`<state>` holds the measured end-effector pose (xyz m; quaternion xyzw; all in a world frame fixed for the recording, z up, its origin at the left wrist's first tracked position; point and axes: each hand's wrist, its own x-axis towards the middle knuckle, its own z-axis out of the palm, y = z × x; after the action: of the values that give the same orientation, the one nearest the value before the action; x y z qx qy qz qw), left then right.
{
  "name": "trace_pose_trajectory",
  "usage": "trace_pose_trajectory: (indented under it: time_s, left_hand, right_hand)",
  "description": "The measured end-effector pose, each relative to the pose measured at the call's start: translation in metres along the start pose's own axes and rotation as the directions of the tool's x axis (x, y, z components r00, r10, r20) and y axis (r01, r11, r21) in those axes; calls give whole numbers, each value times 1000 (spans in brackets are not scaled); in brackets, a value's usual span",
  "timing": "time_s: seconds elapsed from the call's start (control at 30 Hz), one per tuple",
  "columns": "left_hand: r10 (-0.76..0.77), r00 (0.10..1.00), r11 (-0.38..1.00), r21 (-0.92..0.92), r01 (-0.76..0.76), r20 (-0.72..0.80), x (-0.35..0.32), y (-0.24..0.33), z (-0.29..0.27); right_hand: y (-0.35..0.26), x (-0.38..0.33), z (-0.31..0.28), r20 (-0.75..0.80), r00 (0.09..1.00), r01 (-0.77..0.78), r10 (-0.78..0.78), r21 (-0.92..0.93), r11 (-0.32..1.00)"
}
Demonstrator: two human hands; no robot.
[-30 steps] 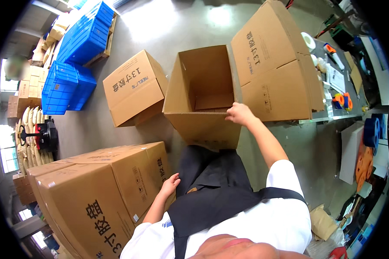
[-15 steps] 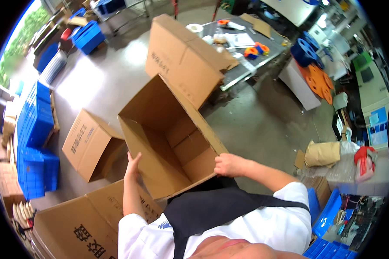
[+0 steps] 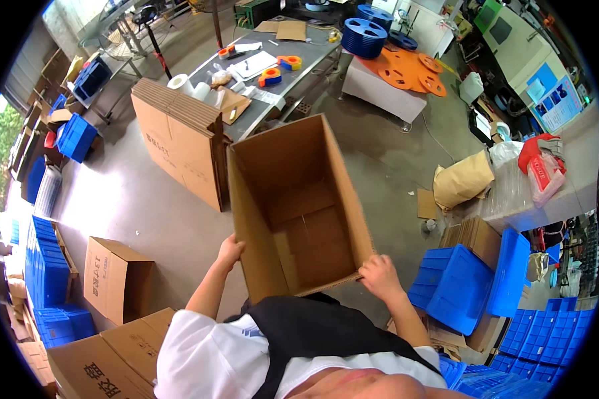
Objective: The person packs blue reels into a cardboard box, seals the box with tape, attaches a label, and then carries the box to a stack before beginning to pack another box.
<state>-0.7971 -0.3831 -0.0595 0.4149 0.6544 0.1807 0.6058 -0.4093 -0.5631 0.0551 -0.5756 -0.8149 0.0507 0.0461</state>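
Note:
A large brown cardboard box [image 3: 313,246] is held in front of my body, its open end facing up toward me and showing the inner walls and bottom. My left hand [image 3: 230,251] grips its left side, fingers closed and partly hidden against the wall. At the near right corner, my right hand [image 3: 379,274] is closed over the rim. A stack of flattened cartons [image 3: 173,143] stands upright just beyond the box to the left.
A grey table [image 3: 286,56] carries tape dispensers, rolls and papers. A smaller open carton [image 3: 116,279] lies at left, with a large carton [image 3: 106,362] nearer me. Blue bins [image 3: 459,286] are at right. Orange discs [image 3: 396,66] and blue reels [image 3: 364,38] sit on a white stand.
The view has swung right. The box has turned to point more straight ahead. My left hand, earlier with fingers spread by the box's side, is now closed on it; my right hand keeps its hold.

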Motion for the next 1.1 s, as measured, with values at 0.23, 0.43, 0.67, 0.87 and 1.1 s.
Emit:
trace_pose_trajectory:
  time_s: [0.23, 0.43, 0.67, 0.87, 1.1]
  left_hand:
    - [106, 994, 986, -128, -109, -28, 40, 84, 145]
    - [188, 979, 959, -199, -200, -77, 143, 126, 262]
    - [125, 968, 984, -94, -149, -219, 296, 199, 395]
    - [-100, 901, 990, -133, 47, -422, 391, 260, 453]
    - [-145, 871, 947, -321, -15, -469, 477, 285, 494]
  right_hand:
    - [80, -46, 53, -329, 425, -482, 843, 706, 519]
    - [159, 53, 95, 521, 447, -151, 728, 845, -512]
    - [362, 162, 132, 530, 407, -61, 744, 828, -557]
    - [515, 264, 162, 654, 312, -297, 690, 756, -583]
    - [622, 335, 233, 728, 343, -320, 593, 685, -655]
